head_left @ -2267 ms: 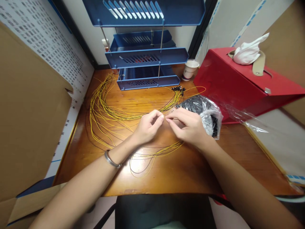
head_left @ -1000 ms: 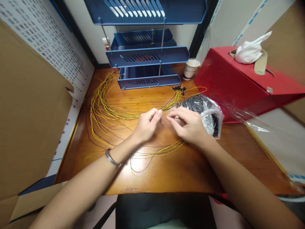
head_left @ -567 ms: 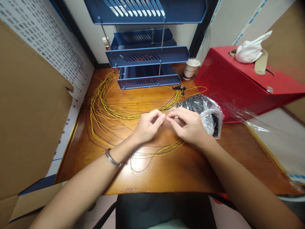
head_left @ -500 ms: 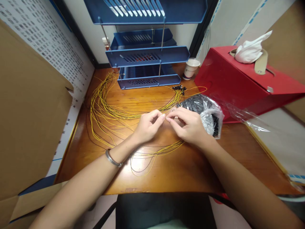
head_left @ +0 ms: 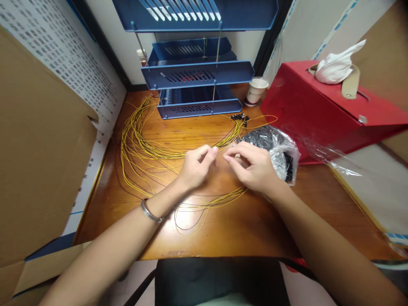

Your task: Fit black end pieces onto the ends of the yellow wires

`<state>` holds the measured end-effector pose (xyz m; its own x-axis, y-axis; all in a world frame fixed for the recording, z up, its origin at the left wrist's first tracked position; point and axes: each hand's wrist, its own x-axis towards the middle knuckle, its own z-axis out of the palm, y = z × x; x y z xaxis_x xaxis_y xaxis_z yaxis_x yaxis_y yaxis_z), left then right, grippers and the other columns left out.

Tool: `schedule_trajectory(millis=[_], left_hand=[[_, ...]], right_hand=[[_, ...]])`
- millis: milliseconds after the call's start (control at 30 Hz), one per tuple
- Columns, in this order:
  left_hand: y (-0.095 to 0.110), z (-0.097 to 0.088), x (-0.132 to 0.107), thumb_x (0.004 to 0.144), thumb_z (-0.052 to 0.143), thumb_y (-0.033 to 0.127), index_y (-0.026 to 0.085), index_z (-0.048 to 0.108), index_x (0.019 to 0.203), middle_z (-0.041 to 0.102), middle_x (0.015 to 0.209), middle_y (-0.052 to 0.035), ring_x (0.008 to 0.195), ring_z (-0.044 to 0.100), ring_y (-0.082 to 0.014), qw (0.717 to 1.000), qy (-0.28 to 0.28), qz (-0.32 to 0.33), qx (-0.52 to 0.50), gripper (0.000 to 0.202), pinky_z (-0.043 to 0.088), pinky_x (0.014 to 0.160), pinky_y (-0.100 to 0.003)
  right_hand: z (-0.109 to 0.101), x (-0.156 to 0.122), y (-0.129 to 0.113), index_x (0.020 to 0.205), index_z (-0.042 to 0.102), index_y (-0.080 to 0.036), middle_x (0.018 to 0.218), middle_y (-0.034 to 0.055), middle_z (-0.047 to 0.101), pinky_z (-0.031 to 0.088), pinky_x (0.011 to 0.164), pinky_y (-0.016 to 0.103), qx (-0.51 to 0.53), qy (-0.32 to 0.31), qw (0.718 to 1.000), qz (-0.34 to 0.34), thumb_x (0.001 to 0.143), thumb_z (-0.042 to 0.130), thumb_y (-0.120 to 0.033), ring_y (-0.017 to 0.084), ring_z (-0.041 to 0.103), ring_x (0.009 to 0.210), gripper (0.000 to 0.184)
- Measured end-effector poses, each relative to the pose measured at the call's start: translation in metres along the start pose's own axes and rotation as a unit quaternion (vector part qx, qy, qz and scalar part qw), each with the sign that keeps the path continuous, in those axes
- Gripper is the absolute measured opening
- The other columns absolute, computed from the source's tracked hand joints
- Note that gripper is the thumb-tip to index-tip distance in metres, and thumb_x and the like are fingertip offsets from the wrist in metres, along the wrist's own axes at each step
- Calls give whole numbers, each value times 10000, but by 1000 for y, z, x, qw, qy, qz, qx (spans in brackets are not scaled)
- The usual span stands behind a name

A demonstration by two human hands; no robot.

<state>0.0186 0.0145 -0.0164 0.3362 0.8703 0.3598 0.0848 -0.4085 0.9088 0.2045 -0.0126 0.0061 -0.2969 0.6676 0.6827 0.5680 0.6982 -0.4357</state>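
My left hand [head_left: 197, 165] is closed in a pinch over the middle of the wooden table; whatever lies between thumb and forefinger is too small to make out. A short gap to its right, my right hand [head_left: 250, 163] pinches thumb against forefinger, and its contents are hidden too. Behind and left of the hands, a long bundle of thin yellow and dark wires [head_left: 135, 142] curves across the table, its black connector ends [head_left: 240, 119] gathered at the back. A smaller group of wires [head_left: 223, 199] runs below my right hand. A clear plastic bag of black parts [head_left: 270, 140] lies just behind that hand.
A blue tiered desk tray [head_left: 197, 73] stands at the back. Beside it is a paper cup [head_left: 256, 91]. A red box [head_left: 318, 106] with a tissue on top occupies the right. Cardboard [head_left: 41, 136] borders the left of the table [head_left: 242, 238].
My hands have drawn slightly apart; before, their fingertips nearly met. The left hand has shifted a little left, the right a little right. The wires and bag lie as before.
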Motion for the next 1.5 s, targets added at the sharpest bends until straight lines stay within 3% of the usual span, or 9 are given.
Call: schedule_trajectory(millis=[100,167,367,833,1167,1500], left_hand=[[0,-1,0,960,573,511,166,640,870,634,672,-3,582,556,-114,1000,-24,9,1,363,433,573,-238],[0,-1,0,961,589,464,165,651,891,658,720,-18,620,577,-118,999,-26,24,9,313,440,587,-234],[0,0,-1,982,568,389,162,631,832,667,735,-32,654,595,-122,998,-14,39,36,279,457,617,-233],[1,1,0,992,531,350,171,557,774,539,614,26,549,478,-93,996,-10,51,71,284,377,556,-222],[0,1,1,1004,504,308,169,505,641,457,508,59,462,391,-70,989,1,71,132,389,304,514,-233],[2,1,0,1035,463,363,166,508,516,503,446,36,424,465,-67,988,23,53,143,557,366,527,-225]], right_hand=[[0,0,-1,866,658,-211,813,24,712,516,686,292,8,-2,1000,3,919,621,-160,157,649,716,82],[1,0,-1,869,659,-211,819,27,714,515,684,294,10,-4,1000,2,921,618,-162,158,648,716,83],[1,0,-1,870,657,-211,815,25,708,510,684,293,5,-10,1000,1,923,621,-166,157,645,719,78],[5,-2,0,897,671,-198,836,29,711,503,694,289,14,-15,1000,16,927,618,-151,153,642,737,77],[7,-4,0,897,677,-200,862,39,729,510,723,299,-13,-11,999,28,923,610,-149,169,663,765,88],[11,-4,-4,895,685,-179,862,58,729,502,723,308,-38,-1,999,33,929,601,-162,183,668,764,93]])
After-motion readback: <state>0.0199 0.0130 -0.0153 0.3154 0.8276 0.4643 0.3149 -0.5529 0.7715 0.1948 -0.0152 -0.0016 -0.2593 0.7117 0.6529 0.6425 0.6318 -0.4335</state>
